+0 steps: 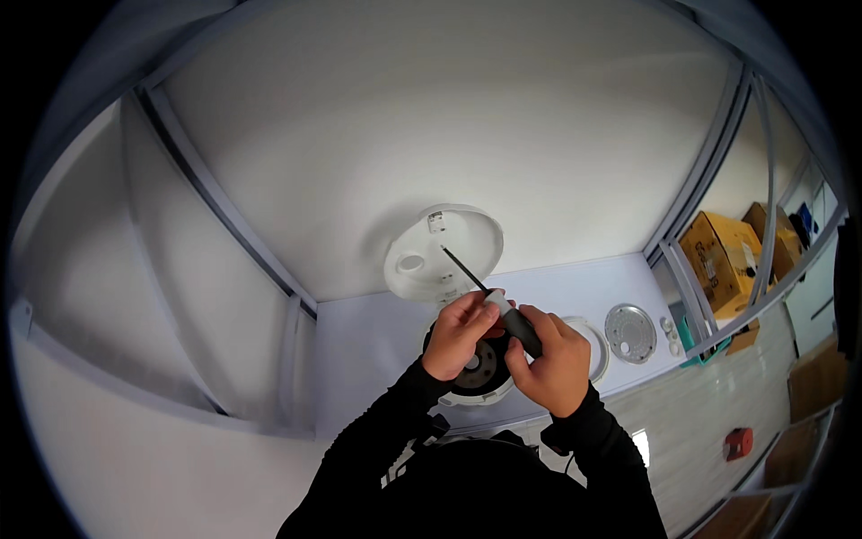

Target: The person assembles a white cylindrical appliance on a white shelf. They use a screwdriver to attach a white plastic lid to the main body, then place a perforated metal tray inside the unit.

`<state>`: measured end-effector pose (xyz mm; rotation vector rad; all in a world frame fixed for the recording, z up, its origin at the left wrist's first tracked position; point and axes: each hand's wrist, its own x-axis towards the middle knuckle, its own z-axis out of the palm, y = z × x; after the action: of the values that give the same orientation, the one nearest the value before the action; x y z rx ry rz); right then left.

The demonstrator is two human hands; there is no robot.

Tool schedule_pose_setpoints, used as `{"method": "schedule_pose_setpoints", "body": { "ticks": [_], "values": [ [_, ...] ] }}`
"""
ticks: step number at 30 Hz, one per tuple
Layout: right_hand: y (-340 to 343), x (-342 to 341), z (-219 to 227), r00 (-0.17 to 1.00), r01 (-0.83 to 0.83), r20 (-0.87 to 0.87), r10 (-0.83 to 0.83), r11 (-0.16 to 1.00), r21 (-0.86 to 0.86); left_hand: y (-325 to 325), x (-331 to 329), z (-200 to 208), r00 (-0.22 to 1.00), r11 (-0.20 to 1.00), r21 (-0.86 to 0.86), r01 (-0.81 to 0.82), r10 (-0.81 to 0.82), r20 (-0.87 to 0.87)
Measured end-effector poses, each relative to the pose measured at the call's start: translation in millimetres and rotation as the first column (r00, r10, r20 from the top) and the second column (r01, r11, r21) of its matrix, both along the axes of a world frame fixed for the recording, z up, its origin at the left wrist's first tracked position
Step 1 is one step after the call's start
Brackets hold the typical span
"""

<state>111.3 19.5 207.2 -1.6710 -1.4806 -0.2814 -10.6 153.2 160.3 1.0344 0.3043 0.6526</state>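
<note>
Both of my hands hold a screwdriver (522,331) with a dark grey handle, light at its front end, and a long dark shaft pointing up and to the left. My left hand (456,338) pinches it near the front of the handle. Around the rear of the handle, my right hand (555,361) is closed. Below them stands a round white appliance that looks like a rice cooker (485,398), its dark inside partly hidden by my hands. Its white lid (462,241) is tipped up behind, with an oval hole in it. The screwdriver's tip appears in front of that lid.
To the right on the white table (359,359) lie a white ring (600,350), a round perforated metal plate (630,333) and several small white pieces (670,334). Metal frame posts flank the table. Cardboard boxes (721,260) and a red object (738,444) are beyond, at right.
</note>
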Motion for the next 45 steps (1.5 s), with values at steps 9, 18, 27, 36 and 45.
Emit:
{"method": "schedule_pose_setpoints", "body": {
  "ticks": [9, 18, 27, 36, 45],
  "values": [
    [13.3, -22.5, 3.8, 0.989, 0.088, 0.116, -0.087, 0.996, -0.003, 14.5, -0.3, -9.4, 0.995, 0.999, -0.044, 0.017, -0.012, 0.1],
    [20.3, -31.1, 7.4, 0.988, 0.108, 0.11, -0.107, 0.994, -0.008, 26.9, -4.3, -15.3, 0.99, 0.997, -0.068, 0.045, -0.036, 0.137],
    [23.4, -36.3, 14.9, 0.982, 0.15, 0.119, -0.145, 0.988, -0.028, 33.5, -4.9, -18.7, 0.979, 0.995, -0.069, 0.076, -0.062, 0.192],
    [21.8, -43.6, 23.1, 0.989, 0.13, 0.072, -0.126, 0.99, -0.057, 35.9, -7.4, -10.8, 0.982, 0.991, -0.108, 0.078, -0.057, 0.181],
    [20.4, -43.2, 27.0, 0.983, 0.091, 0.165, -0.081, 0.995, -0.051, 45.6, -6.3, -19.3, 0.983, 0.996, -0.056, 0.064, -0.053, 0.175]
  ]
}}
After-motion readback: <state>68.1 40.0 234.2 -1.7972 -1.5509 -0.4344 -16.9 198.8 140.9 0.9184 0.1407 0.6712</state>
